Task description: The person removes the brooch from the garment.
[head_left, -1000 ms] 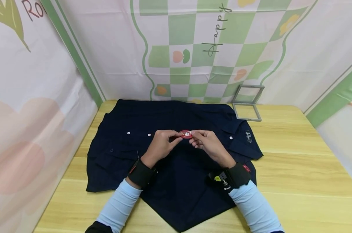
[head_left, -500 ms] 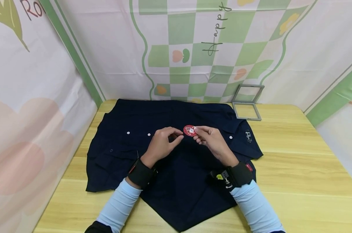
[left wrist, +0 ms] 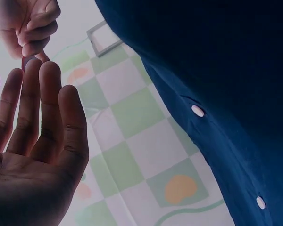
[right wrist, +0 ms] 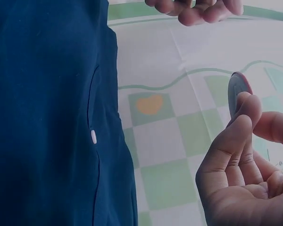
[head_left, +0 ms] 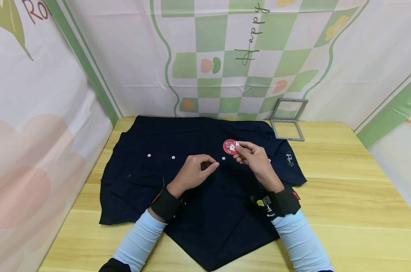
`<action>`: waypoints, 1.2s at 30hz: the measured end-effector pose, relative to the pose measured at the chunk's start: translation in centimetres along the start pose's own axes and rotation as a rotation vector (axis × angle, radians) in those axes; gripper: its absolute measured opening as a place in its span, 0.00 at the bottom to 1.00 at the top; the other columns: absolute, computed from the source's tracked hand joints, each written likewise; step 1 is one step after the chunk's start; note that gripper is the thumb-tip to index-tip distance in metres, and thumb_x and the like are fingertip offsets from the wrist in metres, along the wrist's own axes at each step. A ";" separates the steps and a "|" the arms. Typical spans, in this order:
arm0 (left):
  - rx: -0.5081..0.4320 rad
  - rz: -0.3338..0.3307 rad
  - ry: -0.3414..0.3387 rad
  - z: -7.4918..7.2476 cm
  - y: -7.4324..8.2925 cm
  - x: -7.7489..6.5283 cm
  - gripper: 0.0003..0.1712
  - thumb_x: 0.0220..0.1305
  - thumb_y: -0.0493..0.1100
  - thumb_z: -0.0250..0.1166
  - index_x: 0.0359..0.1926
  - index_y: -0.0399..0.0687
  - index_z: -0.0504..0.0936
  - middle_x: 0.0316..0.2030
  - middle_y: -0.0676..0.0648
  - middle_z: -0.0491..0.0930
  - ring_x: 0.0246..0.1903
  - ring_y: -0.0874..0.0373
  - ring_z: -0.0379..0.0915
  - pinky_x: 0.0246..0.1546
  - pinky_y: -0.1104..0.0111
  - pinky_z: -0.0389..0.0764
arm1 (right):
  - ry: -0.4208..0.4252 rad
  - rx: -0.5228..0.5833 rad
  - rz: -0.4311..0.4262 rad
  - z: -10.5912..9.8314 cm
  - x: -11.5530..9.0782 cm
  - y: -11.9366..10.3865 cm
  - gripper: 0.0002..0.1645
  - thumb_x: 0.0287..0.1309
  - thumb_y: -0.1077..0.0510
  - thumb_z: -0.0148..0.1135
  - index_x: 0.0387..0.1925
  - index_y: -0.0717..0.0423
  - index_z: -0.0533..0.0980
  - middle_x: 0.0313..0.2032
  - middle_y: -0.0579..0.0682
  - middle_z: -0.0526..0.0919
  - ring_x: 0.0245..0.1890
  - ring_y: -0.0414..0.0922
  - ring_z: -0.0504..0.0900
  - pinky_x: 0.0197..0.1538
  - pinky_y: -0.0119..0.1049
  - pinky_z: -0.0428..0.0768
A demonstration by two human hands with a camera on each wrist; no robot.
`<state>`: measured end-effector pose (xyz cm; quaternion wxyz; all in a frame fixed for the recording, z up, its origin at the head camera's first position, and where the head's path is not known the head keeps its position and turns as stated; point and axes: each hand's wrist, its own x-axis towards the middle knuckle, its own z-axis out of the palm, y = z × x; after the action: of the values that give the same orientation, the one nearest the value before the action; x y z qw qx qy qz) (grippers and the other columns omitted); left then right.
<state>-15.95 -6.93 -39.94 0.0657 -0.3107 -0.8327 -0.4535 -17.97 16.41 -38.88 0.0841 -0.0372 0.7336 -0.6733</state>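
A round red badge [head_left: 229,146] with a white cartoon figure is pinched between the thumb and fingers of my right hand [head_left: 258,162], raised over the shirt. Its grey back shows in the right wrist view, where the badge [right wrist: 237,90] stands nearly edge-on. Just to the left, my left hand [head_left: 195,172] holds nothing; its fingers are gently bent, with the palm [left wrist: 37,181] visible in the left wrist view. Beneath both hands a navy shirt [head_left: 222,219] with white buttons lies spread on the table, one button [head_left: 224,158] showing between the hands.
A hinged grey frame [head_left: 287,120] stands unfolded at the table's back right, close to the shirt collar. Light wood tabletop [head_left: 348,196] extends to the right. Patterned curtains [head_left: 212,34] hang behind and at the sides.
My left fingers have let go of the badge. My right hand has carried it up and to the right, turning its printed face into view. A shirt button is now uncovered.
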 end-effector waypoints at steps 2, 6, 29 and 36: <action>0.005 -0.007 -0.009 0.1 0.0 0.0 0.09 0.69 0.42 0.62 0.38 0.44 0.86 0.30 0.49 0.82 0.27 0.64 0.73 0.31 0.73 0.76 | 0.000 0.004 0.000 -0.1 0.0 0.1 0.27 0.72 0.54 0.54 0.63 0.70 0.67 0.26 0.35 0.84 0.28 0.31 0.81 0.37 0.23 0.80; 0.008 -0.014 -0.015 0.4 -0.1 0.1 0.09 0.69 0.43 0.62 0.38 0.44 0.86 0.29 0.49 0.82 0.26 0.64 0.72 0.30 0.71 0.77 | -0.002 0.009 -0.002 -0.1 0.1 0.2 0.28 0.72 0.54 0.54 0.63 0.70 0.67 0.26 0.35 0.84 0.28 0.31 0.81 0.37 0.24 0.80; -0.021 0.046 -0.085 3.8 2.3 2.4 0.10 0.71 0.42 0.60 0.41 0.43 0.86 0.29 0.50 0.80 0.26 0.64 0.71 0.30 0.74 0.73 | 0.123 -0.018 -0.006 -3.9 -1.3 -0.5 0.27 0.71 0.53 0.55 0.62 0.68 0.68 0.25 0.35 0.84 0.27 0.31 0.81 0.36 0.23 0.81; -0.022 0.107 -0.141 6.3 4.5 3.8 0.09 0.71 0.41 0.60 0.41 0.43 0.86 0.30 0.49 0.81 0.27 0.63 0.72 0.30 0.76 0.73 | 0.182 -0.035 0.011 -6.8 -3.4 -0.3 0.29 0.71 0.52 0.55 0.63 0.69 0.67 0.25 0.34 0.84 0.27 0.30 0.80 0.36 0.22 0.79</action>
<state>-15.30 1.63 -38.92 0.0274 -0.3865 -0.8126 -0.4354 -15.82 23.66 -37.79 0.0200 0.0266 0.7501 -0.6605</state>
